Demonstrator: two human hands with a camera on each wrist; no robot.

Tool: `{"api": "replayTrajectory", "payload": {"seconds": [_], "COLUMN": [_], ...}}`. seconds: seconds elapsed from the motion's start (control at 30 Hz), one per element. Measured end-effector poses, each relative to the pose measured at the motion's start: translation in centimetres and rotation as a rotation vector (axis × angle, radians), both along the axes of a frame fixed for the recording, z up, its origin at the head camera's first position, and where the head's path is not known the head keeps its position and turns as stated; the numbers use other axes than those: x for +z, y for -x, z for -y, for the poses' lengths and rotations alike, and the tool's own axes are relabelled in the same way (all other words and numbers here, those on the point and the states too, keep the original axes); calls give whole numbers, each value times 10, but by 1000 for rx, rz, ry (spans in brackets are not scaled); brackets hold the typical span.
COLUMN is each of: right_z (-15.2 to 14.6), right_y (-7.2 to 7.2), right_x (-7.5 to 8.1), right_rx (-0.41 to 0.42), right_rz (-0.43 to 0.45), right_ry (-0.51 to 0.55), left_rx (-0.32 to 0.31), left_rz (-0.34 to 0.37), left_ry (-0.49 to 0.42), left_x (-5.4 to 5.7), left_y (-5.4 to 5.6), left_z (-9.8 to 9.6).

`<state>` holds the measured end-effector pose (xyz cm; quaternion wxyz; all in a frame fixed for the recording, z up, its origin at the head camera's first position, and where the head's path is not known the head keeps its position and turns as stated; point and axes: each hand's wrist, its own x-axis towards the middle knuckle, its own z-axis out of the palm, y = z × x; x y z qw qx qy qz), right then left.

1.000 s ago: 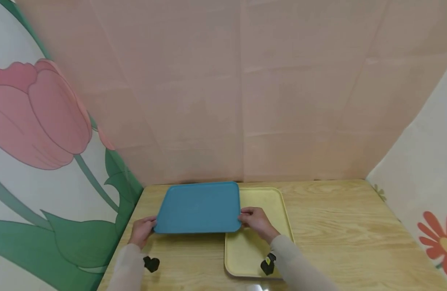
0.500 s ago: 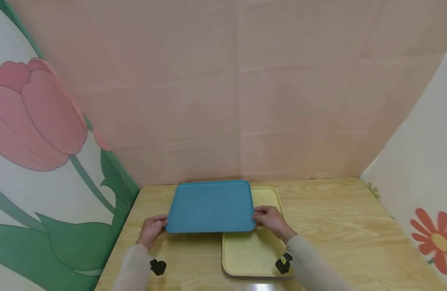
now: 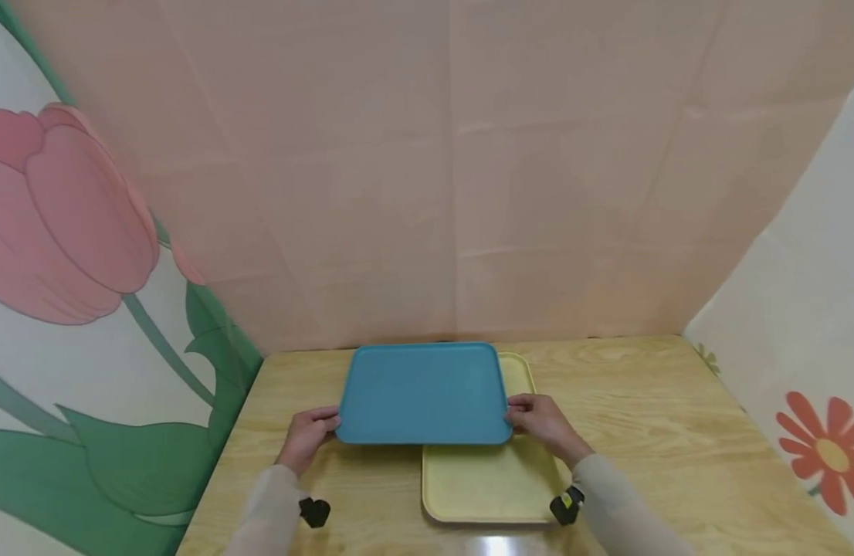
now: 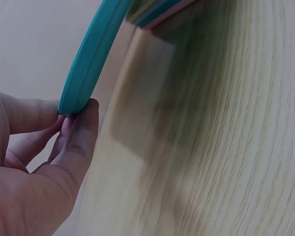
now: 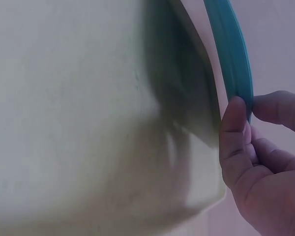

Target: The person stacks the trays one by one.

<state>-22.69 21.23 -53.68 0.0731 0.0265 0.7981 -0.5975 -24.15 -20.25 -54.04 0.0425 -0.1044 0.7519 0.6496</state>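
Observation:
A blue tray (image 3: pixel 427 395) is held up level across the middle of the head view, lifted off the table. My left hand (image 3: pixel 309 436) pinches its left edge near the front corner, thumb on top and fingers below. At the opposite edge my right hand (image 3: pixel 545 423) pinches it the same way. Under its right part lies a yellow tray (image 3: pixel 493 486), partly covered by the blue one. The left wrist view shows the stack's corner (image 4: pixel 152 17) with yellow, blue and pink edges layered. In the right wrist view the blue rim (image 5: pixel 231 49) sits between thumb and fingers.
The wood-grain table (image 3: pixel 649 432) stretches out to the right of the trays. A plain pinkish cloth wall (image 3: pixel 455 193) rises along its back edge. Flower-printed panels stand at the left (image 3: pixel 72 232) and right (image 3: pixel 816 309).
Both hands have carried the blue tray to the right, so it now covers more of the yellow tray's far part. The grips look the same. The head view has shifted slightly.

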Motion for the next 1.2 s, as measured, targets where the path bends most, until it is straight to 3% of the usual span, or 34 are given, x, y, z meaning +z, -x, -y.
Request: {"api": "replayTrajectory", "payload": {"seconds": [0.23, 0.6, 1.2], "right_z": [-12, -35, -67], "right_y": [-4, -9, -29], "right_x": [7, 0, -3], "right_rx": [-11, -19, -46], "right_rz": [-9, -11, 12], "right_ry": [-13, -48, -129], "left_rx": [-5, -51, -130], "left_rz": [9, 4, 38], "left_ry": [-13, -20, -17], "left_x": [-2, 0, -14], "left_y": [3, -2, -16], "left_z": [-12, -32, -61]}}
